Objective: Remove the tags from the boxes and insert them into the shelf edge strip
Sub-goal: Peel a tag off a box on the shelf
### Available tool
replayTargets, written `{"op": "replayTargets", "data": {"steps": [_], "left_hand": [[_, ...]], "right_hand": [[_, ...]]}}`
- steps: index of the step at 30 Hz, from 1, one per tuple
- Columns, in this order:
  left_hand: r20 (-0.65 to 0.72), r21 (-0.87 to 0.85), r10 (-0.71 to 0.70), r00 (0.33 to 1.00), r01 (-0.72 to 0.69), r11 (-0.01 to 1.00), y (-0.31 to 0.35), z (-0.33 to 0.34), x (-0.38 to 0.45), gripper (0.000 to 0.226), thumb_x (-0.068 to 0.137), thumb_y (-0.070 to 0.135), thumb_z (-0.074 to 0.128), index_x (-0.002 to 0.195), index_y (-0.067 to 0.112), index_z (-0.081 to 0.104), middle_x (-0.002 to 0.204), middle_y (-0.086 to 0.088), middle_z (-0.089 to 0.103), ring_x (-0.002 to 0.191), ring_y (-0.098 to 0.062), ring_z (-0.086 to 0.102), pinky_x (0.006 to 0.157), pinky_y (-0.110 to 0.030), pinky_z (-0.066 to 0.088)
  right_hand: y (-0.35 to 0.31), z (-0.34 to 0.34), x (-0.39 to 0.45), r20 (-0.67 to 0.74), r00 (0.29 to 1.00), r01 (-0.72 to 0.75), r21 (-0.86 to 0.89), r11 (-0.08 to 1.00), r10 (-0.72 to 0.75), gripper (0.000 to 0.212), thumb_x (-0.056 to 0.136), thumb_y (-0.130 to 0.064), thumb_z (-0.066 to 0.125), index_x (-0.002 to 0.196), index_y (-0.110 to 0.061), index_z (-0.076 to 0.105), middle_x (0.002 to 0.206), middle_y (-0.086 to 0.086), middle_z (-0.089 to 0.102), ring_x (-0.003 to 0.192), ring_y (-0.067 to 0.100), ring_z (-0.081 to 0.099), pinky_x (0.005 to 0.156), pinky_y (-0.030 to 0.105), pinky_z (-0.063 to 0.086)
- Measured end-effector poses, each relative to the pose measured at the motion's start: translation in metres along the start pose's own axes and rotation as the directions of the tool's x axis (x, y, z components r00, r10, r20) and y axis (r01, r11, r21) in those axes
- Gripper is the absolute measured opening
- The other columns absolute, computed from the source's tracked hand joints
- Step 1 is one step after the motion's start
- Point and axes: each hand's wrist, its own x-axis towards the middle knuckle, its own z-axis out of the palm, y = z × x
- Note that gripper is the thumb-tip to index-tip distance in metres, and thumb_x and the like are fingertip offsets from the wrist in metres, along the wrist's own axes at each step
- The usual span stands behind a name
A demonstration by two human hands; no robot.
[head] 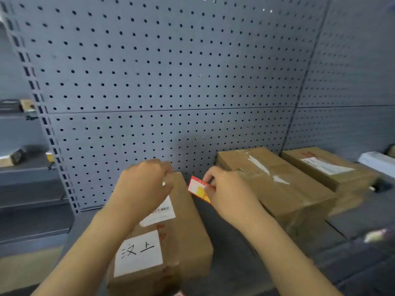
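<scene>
A brown cardboard box [188, 231] with a white handwritten label and a shipping label stands on the dark shelf in front of me. My left hand [143, 184] rests on the far top end of this box, fingers curled over its edge. My right hand [226, 193] pinches a small red, white and yellow tag [198, 189] just right of the box's far end, held in the air above the shelf. The shelf edge strip is not clearly visible at the bottom of the frame.
Two more cardboard boxes [273, 180] [327, 169] lie to the right on the shelf [226, 253], against the grey pegboard back wall [171, 82]. A white flat item [378, 163] sits at far right. Other shelves [32, 189] with small items are at left.
</scene>
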Motion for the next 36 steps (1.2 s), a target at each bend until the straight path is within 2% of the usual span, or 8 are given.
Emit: {"op": "replayTargets", "data": {"steps": [5,10,12,15,21,25,29,36], "left_hand": [[-0.091,0.046,0.225,0.970,-0.222,0.974,0.083,-0.015,0.003,0.032,0.091,0.041,0.054,0.119,0.025,0.057,0.118,0.001,0.062,0.104,-0.022,0.058,0.086,-0.034,0.047],[-0.144,-0.030,0.442,0.886,-0.450,0.893,0.188,-0.009,-0.003,0.028,0.090,0.039,0.052,0.115,0.029,0.058,0.115,0.004,0.062,0.103,-0.020,0.057,0.086,-0.034,0.046],[-0.128,-0.080,0.517,0.846,-0.528,0.845,0.230,-0.002,-0.004,0.027,0.088,0.041,0.056,0.112,0.030,0.059,0.112,0.006,0.063,0.100,-0.018,0.059,0.085,-0.035,0.050],[-0.068,-0.087,0.605,0.793,-0.609,0.788,0.295,0.013,-0.006,0.024,0.087,0.044,0.057,0.108,0.033,0.060,0.108,0.007,0.064,0.098,-0.017,0.060,0.082,-0.035,0.051],[-0.054,-0.145,0.709,0.704,-0.708,0.691,0.434,0.038,-0.013,0.020,0.088,0.040,0.055,0.106,0.031,0.060,0.108,0.006,0.063,0.097,-0.016,0.058,0.077,-0.031,0.046],[-0.049,-0.190,0.756,0.653,-0.749,0.635,0.508,0.063,-0.013,0.027,0.088,0.043,0.056,0.112,0.029,0.058,0.111,0.003,0.062,0.103,-0.020,0.058,0.082,-0.033,0.045],[-0.028,-0.204,0.779,0.627,-0.766,0.609,0.568,0.093,0.002,0.031,0.089,0.041,0.057,0.117,0.029,0.055,0.116,0.004,0.061,0.106,-0.020,0.057,0.088,-0.034,0.044],[-0.038,-0.187,0.790,0.611,-0.781,0.595,0.673,0.139,0.062,0.030,0.090,0.041,0.055,0.117,0.027,0.055,0.115,0.005,0.063,0.104,-0.018,0.058,0.087,-0.033,0.044]], "right_hand": [[0.037,-0.063,-0.038,-0.186,0.981,-0.067,-0.034,0.997,0.060,0.011,0.088,-0.018,0.060,0.097,-0.025,0.061,0.088,0.001,0.070,0.079,0.019,0.064,0.068,0.038,0.055],[0.101,-0.124,-0.088,-0.270,0.939,-0.244,-0.091,0.966,0.212,0.011,0.092,-0.021,0.056,0.101,-0.027,0.058,0.093,-0.001,0.069,0.081,0.018,0.064,0.070,0.036,0.056],[0.130,-0.146,-0.113,-0.286,0.919,-0.311,-0.100,0.945,0.272,0.010,0.092,-0.020,0.055,0.100,-0.026,0.058,0.094,0.001,0.070,0.082,0.019,0.064,0.069,0.033,0.055],[0.176,-0.175,-0.149,-0.323,0.891,-0.382,-0.149,0.912,0.321,0.010,0.090,-0.018,0.056,0.100,-0.020,0.059,0.093,0.005,0.069,0.083,0.025,0.064,0.072,0.038,0.056],[0.268,-0.239,-0.210,-0.385,0.829,-0.511,-0.228,0.829,0.405,0.016,0.089,-0.014,0.054,0.104,-0.019,0.056,0.093,0.009,0.065,0.084,0.031,0.061,0.069,0.038,0.053],[0.326,-0.272,-0.239,-0.393,0.791,-0.576,-0.223,0.786,0.468,0.012,0.089,-0.016,0.055,0.100,-0.020,0.055,0.094,0.008,0.065,0.082,0.028,0.061,0.070,0.040,0.054],[0.388,-0.292,-0.248,-0.392,0.759,-0.619,-0.185,0.764,0.520,0.005,0.091,-0.020,0.054,0.095,-0.021,0.055,0.094,0.003,0.067,0.083,0.024,0.062,0.072,0.040,0.055],[0.505,-0.328,-0.229,-0.403,0.712,-0.671,-0.152,0.726,0.575,0.005,0.089,-0.019,0.055,0.093,-0.023,0.055,0.089,0.002,0.067,0.077,0.022,0.064,0.069,0.042,0.057]]}}
